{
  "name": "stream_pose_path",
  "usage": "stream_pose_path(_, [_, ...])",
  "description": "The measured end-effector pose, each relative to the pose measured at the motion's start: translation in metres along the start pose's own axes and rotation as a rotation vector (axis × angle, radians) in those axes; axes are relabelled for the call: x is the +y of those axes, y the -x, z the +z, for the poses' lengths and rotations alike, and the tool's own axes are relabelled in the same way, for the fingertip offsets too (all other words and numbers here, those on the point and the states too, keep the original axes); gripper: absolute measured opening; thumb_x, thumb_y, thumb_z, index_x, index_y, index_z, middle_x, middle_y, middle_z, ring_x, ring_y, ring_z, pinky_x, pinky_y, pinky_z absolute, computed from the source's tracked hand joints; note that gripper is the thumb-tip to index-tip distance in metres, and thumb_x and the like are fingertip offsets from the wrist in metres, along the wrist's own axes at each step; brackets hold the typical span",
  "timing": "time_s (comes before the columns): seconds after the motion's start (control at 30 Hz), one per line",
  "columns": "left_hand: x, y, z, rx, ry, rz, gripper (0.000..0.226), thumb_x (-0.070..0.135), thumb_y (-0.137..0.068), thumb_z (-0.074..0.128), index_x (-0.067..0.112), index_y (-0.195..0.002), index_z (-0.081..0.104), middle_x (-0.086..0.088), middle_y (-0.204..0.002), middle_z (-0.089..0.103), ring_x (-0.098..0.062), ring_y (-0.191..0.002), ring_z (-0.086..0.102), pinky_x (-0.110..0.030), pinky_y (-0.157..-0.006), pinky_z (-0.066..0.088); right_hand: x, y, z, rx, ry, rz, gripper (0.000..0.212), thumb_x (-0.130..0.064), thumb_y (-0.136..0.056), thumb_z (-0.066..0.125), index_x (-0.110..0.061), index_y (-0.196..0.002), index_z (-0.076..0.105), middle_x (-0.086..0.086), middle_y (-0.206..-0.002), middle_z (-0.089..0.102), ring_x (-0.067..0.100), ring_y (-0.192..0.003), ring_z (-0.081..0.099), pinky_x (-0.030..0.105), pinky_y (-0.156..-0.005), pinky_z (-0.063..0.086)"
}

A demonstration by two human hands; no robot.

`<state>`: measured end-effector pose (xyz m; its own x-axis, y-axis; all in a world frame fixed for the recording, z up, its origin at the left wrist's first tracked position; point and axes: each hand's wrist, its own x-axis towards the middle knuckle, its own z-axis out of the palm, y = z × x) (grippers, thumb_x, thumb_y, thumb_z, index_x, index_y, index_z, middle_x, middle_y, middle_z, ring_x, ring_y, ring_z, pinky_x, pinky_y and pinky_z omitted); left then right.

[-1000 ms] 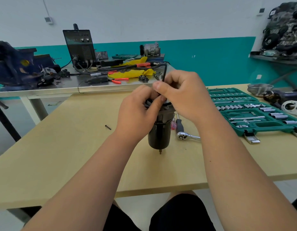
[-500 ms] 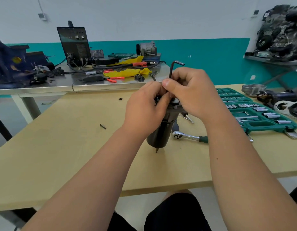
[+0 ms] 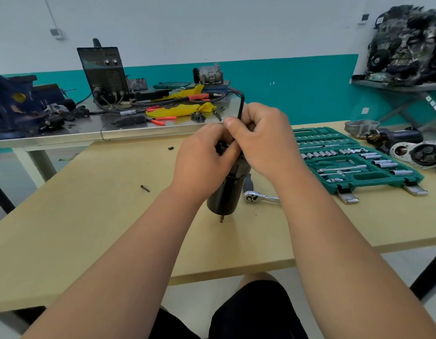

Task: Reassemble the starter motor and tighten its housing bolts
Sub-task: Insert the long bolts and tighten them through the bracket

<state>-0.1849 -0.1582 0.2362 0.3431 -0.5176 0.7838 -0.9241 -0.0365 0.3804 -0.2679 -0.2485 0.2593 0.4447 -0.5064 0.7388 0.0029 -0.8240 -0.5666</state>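
A black cylindrical starter motor (image 3: pixel 224 194) stands on its shaft tip on the wooden table (image 3: pixel 89 216), leaning slightly. My left hand (image 3: pixel 202 160) grips its upper end. My right hand (image 3: pixel 263 140) pinches a black L-shaped hex key (image 3: pixel 240 104) that runs down into the top of the motor; the key's short arm points left above my fingers. The motor's top and its bolts are hidden by both hands.
A ratchet wrench (image 3: pixel 258 197) lies just right of the motor. A green socket set case (image 3: pixel 354 157) lies open at the right, other motor parts (image 3: pixel 417 152) beyond it. A loose black bolt (image 3: pixel 145 188) and a small black piece (image 3: pixel 170 148) lie to the left. A cluttered metal bench (image 3: pixel 65 135) stands behind.
The hex key's short arm has swung round, from pointing right half a second ago to pointing left. The camera view has shifted slightly; both hands stay on the motor's top.
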Motion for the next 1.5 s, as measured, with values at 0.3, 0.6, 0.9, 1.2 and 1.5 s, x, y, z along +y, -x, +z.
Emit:
stream_pose_path(0.3, [0.006, -0.002, -0.001, -0.054, 0.044, 0.155, 0.014, 0.013, -0.091, 0.059, 0.007, -0.088, 0.071, 0.009, -0.074, 0.057, -0.003, -0.065, 0.045, -0.006, -0.055, 0.031, 0.007, 0.003, -0.012, -0.100, -0.138, 0.016, 0.019, -0.039, -0.084, 0.058, -0.030, -0.068, 0.059, -0.013, -0.065, 0.057, 0.001, -0.063, 0.052, 0.023, -0.058, 0.044])
stream_pose_path(0.6, [-0.005, 0.000, -0.001, -0.056, -0.055, 0.182, 0.020, 0.017, -0.095, 0.051, 0.012, -0.098, 0.070, 0.002, -0.092, 0.068, -0.005, -0.077, 0.052, -0.010, -0.064, 0.033, 0.015, 0.004, -0.008, -0.085, -0.214, 0.051, 0.026, -0.029, -0.089, 0.060, -0.029, -0.064, 0.051, -0.010, -0.058, 0.055, 0.003, -0.055, 0.054, 0.024, -0.054, 0.047])
stream_pose_path(0.9, [-0.007, 0.007, -0.003, 0.006, 0.006, 0.018, 0.011, 0.025, -0.086, 0.066, 0.025, -0.083, 0.055, 0.010, -0.082, 0.056, 0.003, -0.069, 0.049, -0.005, -0.062, 0.036, 0.002, 0.007, 0.008, 0.045, -0.008, 0.024, 0.031, -0.033, -0.090, 0.060, -0.029, -0.063, 0.046, -0.013, -0.060, 0.050, -0.014, -0.063, 0.049, 0.005, -0.053, 0.036])
stream_pose_path(1.2, [0.002, 0.004, 0.001, -0.070, -0.014, 0.033, 0.007, 0.021, -0.089, 0.061, 0.016, -0.086, 0.060, 0.008, -0.082, 0.059, -0.012, -0.075, 0.053, -0.025, -0.071, 0.043, 0.007, 0.006, -0.002, 0.090, -0.187, 0.049, 0.023, -0.033, -0.087, 0.054, -0.027, -0.065, 0.057, -0.016, -0.060, 0.059, -0.001, -0.061, 0.055, 0.013, -0.058, 0.043])
stream_pose_path(1.5, [0.002, 0.009, -0.001, -0.141, -0.030, 0.079, 0.062, 0.032, -0.070, 0.079, 0.018, -0.122, 0.049, 0.012, -0.116, 0.051, -0.010, -0.114, 0.057, -0.039, -0.121, 0.008, 0.019, 0.002, -0.042, -0.400, -0.035, 0.097, 0.033, -0.011, -0.085, 0.042, -0.040, -0.085, 0.059, -0.018, -0.073, 0.064, -0.001, -0.069, 0.057, 0.019, -0.060, 0.043])
